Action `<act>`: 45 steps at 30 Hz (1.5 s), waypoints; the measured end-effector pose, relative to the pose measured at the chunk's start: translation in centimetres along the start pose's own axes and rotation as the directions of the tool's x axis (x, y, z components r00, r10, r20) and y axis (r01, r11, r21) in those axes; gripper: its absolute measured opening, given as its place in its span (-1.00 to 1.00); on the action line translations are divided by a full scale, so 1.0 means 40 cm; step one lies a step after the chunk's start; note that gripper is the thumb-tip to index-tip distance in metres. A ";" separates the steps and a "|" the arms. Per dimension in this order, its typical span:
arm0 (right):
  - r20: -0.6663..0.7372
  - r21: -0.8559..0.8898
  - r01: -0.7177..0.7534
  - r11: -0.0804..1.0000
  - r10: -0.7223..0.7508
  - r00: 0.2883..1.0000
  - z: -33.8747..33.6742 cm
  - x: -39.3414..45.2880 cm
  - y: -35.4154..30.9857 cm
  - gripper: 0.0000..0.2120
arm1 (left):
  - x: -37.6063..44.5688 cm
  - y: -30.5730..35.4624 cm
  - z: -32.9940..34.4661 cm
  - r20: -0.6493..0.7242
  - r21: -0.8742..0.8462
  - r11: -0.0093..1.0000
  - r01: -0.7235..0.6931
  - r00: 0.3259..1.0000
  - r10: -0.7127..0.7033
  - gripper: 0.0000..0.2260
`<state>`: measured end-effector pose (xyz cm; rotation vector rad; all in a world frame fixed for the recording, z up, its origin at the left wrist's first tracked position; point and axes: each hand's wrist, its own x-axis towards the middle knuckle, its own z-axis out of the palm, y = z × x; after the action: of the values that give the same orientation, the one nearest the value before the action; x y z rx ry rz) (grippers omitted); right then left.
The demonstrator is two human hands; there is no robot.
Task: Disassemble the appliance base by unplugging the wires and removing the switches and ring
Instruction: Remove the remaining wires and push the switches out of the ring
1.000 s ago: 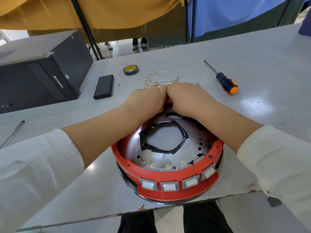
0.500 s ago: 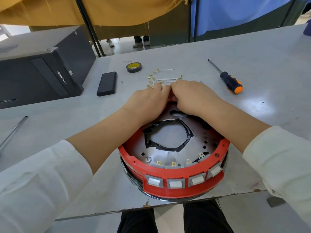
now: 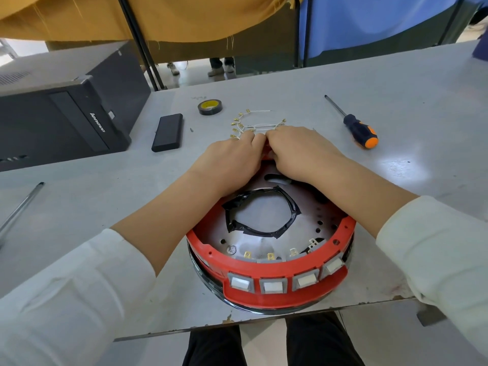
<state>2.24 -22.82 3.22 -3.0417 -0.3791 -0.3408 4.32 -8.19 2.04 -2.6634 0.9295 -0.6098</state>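
A round appliance base sits at the table's near edge, its red plastic ring (image 3: 266, 265) around a metal plate (image 3: 264, 241) with a black taped opening. Several white rocker switches (image 3: 272, 286) sit in the ring's front face. My left hand (image 3: 229, 159) and my right hand (image 3: 303, 151) meet at the ring's far side, fingers curled over its rim, which they mostly hide. Loose white wires (image 3: 253, 125) with brass terminals lie just beyond the hands.
An orange-and-black screwdriver (image 3: 356, 130) lies at the right. A roll of black tape (image 3: 210, 107) and a flat black block (image 3: 167, 132) lie behind-left. A black computer case (image 3: 66, 112) stands at the far left. A metal rod (image 3: 18, 210) lies at the left edge.
Both hands stay on the ring's far rim. The fingers look less tightly bunched than a second ago. The base has shifted slightly right in view.
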 end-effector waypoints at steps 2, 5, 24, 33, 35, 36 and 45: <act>-0.019 0.031 0.008 0.999 -0.008 1.000 0.000 0.002 0.001 -0.83 | 0.002 -0.004 -0.006 0.017 -0.101 0.994 0.043 0.999 -0.041 -0.74; -0.020 0.059 0.048 0.997 -0.047 0.999 0.003 0.002 0.003 -0.80 | 0.000 -0.024 -0.014 0.092 -0.313 0.945 0.092 0.994 -0.066 -0.68; -0.073 -0.306 0.188 0.933 -0.220 0.973 0.032 0.008 -0.010 -0.74 | -0.012 -0.041 -0.019 0.101 -0.446 0.881 0.157 0.987 -0.125 -0.67; -0.060 -0.266 0.175 0.948 -0.197 0.978 0.022 0.009 -0.008 -0.83 | -0.011 -0.038 -0.023 0.104 -0.448 0.880 0.160 0.986 -0.127 -0.65; -0.067 -0.235 0.183 0.955 -0.204 0.977 0.022 0.011 -0.007 -0.83 | -0.009 -0.041 -0.023 0.119 -0.461 0.870 0.173 0.984 -0.133 -0.65; -0.077 -0.219 0.187 0.958 -0.208 0.975 0.022 0.009 -0.008 -0.81 | -0.010 -0.041 -0.025 0.131 -0.468 0.865 0.182 0.982 -0.136 -0.65; -0.091 -0.295 0.224 0.929 -0.261 0.961 0.039 0.010 -0.028 -0.56 | -0.044 -0.068 -0.030 0.257 -0.664 0.718 0.210 0.965 -0.045 -0.66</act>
<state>2.66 -21.54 1.84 -3.2242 -0.7644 -0.6560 3.97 -5.10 3.54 -3.3799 1.0620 0.0671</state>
